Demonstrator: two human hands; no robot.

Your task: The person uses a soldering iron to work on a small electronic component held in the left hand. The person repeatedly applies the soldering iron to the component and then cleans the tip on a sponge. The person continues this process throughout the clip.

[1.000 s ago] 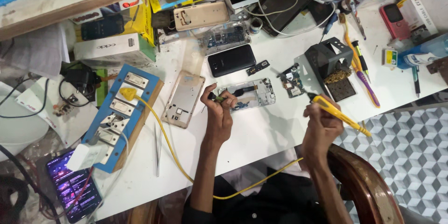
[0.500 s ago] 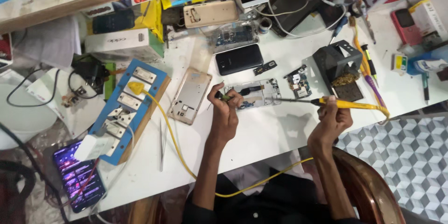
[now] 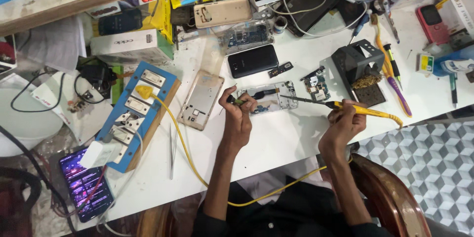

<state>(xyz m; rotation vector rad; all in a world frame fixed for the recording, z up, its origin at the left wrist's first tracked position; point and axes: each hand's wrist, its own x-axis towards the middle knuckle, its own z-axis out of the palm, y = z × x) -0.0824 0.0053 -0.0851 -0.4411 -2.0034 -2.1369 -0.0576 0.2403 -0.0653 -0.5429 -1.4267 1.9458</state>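
Right hand (image 3: 345, 123) is curled shut around a yellow soldering iron (image 3: 363, 111), thin metal tip pointing left and resting at the right end of the opened phone frame (image 3: 266, 99) lying on the white bench (image 3: 276, 143). Left hand (image 3: 239, 116) is closed too, fingers pinching a small green-and-black tool (image 3: 236, 100) right at the left edge of that same frame, hand resting on the bench just below it.

Container-wise, the black iron stand (image 3: 358, 66) sits just right of the frame with a wad of brass wool (image 3: 366, 82) in its lower opening. A small circuit board (image 3: 316, 86) lies between the stand and the frame. A black phone (image 3: 253, 61) lies face up just above the frame, and a bare phone back shell (image 3: 201, 100) sits to the left, near the blue power strip (image 3: 140, 113) with the yellow plug (image 3: 144, 91) in it.

Compared with half a second back, the iron tip has come in closer to the frame; the left hand stays where it was.
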